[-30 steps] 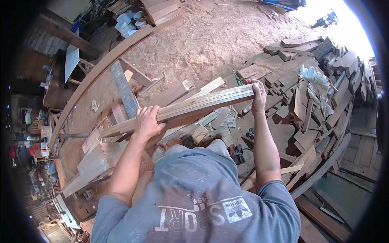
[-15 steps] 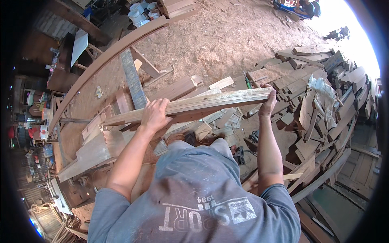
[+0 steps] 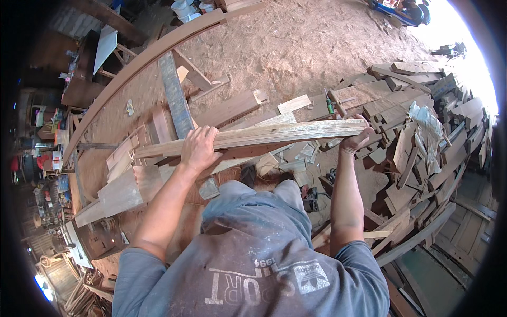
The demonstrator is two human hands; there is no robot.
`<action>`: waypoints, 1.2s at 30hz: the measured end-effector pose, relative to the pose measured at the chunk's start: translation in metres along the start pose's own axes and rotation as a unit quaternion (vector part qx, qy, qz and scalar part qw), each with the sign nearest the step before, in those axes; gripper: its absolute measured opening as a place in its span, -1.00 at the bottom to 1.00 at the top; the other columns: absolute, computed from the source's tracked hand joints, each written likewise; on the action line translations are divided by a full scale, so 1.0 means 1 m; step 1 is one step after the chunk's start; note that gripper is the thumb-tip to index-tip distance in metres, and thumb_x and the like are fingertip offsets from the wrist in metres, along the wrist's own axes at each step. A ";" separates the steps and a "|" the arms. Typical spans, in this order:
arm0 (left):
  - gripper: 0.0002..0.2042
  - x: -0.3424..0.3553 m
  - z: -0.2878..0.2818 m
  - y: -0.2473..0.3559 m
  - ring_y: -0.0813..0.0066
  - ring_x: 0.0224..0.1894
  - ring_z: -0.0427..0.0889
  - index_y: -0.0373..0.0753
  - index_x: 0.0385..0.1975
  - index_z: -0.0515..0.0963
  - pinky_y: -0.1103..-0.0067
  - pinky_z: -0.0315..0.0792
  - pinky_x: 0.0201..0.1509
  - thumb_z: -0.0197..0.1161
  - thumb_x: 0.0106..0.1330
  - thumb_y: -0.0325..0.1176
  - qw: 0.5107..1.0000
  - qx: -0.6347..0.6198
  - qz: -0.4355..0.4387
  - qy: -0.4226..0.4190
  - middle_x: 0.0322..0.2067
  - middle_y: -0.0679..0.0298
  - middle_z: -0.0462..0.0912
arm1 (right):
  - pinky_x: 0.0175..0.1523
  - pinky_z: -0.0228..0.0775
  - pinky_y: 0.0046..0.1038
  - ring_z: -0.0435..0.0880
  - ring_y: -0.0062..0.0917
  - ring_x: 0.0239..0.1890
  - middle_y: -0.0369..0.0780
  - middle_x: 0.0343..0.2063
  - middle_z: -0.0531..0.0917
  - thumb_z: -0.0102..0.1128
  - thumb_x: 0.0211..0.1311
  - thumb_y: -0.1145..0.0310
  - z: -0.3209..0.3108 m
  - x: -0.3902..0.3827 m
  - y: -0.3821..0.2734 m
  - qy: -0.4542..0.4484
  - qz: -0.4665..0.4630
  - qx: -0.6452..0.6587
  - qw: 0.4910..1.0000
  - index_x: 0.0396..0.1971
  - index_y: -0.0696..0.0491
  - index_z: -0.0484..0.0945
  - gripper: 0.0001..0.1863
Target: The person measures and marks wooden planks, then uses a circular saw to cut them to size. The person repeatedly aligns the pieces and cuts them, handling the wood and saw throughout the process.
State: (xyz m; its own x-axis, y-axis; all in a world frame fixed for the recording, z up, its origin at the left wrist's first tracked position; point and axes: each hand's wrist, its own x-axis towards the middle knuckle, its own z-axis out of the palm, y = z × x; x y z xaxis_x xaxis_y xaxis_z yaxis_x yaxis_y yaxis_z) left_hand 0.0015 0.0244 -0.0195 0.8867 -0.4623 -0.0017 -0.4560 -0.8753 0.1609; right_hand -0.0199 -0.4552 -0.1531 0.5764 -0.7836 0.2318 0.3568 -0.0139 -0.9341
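Note:
My left hand grips a long, pale bundle of wooden strips or layered board from above near its left part. My right hand is closed around its right end, thumb and fingers at the edge. The piece lies crosswise in front of my body, nearly level, over scattered offcuts. Just beyond its right end are a green-handled screwdriver and loose wood. A dark, stained board runs away from me near my left hand.
A long beam crosses the left side. A large pile of lumber fills the right. Sawdust ground stretches ahead, with buckets behind the beam. A person is at the top right by a blue object. Power tools lie near my legs.
My right hand has moved right and slightly down with the board's right end, so the piece sits more level. The whole view has shifted slightly, and the person at top right has come into sight.

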 end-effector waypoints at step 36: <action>0.01 0.095 -0.017 -0.049 0.21 0.15 0.75 -0.45 0.28 0.61 0.36 0.56 0.28 0.83 -0.22 0.02 0.898 -0.195 -0.033 -0.393 0.13 -0.04 0.78 | 0.53 0.35 -0.03 0.54 0.09 0.45 0.22 0.32 0.60 -0.45 0.55 -0.53 0.037 0.021 -0.113 -0.055 0.293 -0.552 0.779 0.32 0.27 0.62 0.10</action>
State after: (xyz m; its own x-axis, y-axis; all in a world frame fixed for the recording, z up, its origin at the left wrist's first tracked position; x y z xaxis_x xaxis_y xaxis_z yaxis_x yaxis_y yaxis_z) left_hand 0.1092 0.0255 -0.0110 0.5143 -0.5030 -0.6946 -0.2077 -0.8589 0.4682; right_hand -0.0208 -0.4471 -0.0328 0.4834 -0.7990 -0.3577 -0.8059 -0.2465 -0.5384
